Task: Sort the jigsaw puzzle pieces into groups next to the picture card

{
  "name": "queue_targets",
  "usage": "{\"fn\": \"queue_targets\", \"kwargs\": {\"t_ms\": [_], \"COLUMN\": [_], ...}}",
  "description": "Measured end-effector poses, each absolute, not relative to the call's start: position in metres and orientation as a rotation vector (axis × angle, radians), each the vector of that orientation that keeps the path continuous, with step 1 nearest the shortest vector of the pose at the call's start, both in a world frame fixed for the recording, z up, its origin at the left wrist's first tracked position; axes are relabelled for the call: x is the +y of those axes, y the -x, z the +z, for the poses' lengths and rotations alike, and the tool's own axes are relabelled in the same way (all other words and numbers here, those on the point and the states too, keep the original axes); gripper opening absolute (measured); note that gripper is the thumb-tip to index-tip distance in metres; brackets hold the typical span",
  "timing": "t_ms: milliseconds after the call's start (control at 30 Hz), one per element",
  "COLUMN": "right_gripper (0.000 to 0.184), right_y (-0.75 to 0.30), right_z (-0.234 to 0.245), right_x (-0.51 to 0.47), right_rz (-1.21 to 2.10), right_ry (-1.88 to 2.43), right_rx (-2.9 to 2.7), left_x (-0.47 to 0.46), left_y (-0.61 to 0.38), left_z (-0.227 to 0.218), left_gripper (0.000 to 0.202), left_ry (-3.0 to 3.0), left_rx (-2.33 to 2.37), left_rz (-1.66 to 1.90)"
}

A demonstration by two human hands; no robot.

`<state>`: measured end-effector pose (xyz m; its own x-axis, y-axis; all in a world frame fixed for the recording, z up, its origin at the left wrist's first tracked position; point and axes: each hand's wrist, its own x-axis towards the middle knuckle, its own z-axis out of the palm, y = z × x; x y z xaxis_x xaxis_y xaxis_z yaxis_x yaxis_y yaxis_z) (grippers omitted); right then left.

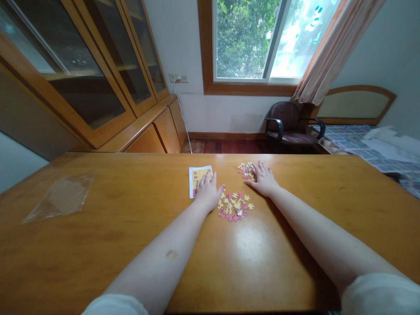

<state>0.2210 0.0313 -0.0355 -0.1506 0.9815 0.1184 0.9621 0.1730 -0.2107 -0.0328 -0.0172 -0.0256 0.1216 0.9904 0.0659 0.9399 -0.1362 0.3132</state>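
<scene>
My left hand lies with its fingers spread over a small printed sheet, white-edged with a yellow and pink picture partly hidden under the fingers. Right of that hand is a loose pile of yellow and pink jigsaw puzzle pieces, close to the thumb. Farther back, a second, smaller heap of puzzle pieces sits beside my right hand. That hand is flat with fingers apart, its fingertips at the heap's right side and covering some pieces.
Everything rests on a wooden table. A clear plastic bag lies at its left. Beyond the table stand a glass-door cabinet, a brown armchair and a bed under a window with a pink curtain.
</scene>
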Motion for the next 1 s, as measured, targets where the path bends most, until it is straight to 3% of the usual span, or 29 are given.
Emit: {"fn": "queue_targets", "kwargs": {"t_ms": [233, 700, 833, 1000], "right_gripper": [0.088, 0.073, 0.073, 0.072], "right_y": [-0.208, -0.176, -0.176, -0.170], "right_z": [-0.030, -0.027, -0.028, -0.028], "right_x": [0.074, 0.083, 0.083, 0.088], "right_rz": [0.225, 0.220, 0.226, 0.249], "right_ry": [1.728, 1.602, 1.599, 1.563], "right_rx": [-2.455, -2.558, -2.551, -2.577], "left_x": [-0.013, -0.007, -0.010, -0.020], "left_y": [0.042, 0.052, 0.043, 0.036], "left_z": [-0.026, -0.023, -0.018, -0.013], "left_gripper": [0.049, 0.059, 0.056, 0.046], "left_ry": [-2.103, -1.906, -2.087, -2.439], "left_rx": [2.107, 2.359, 2.182, 1.534], "left_rz": [0.421, 0.410, 0.471, 0.402]}}
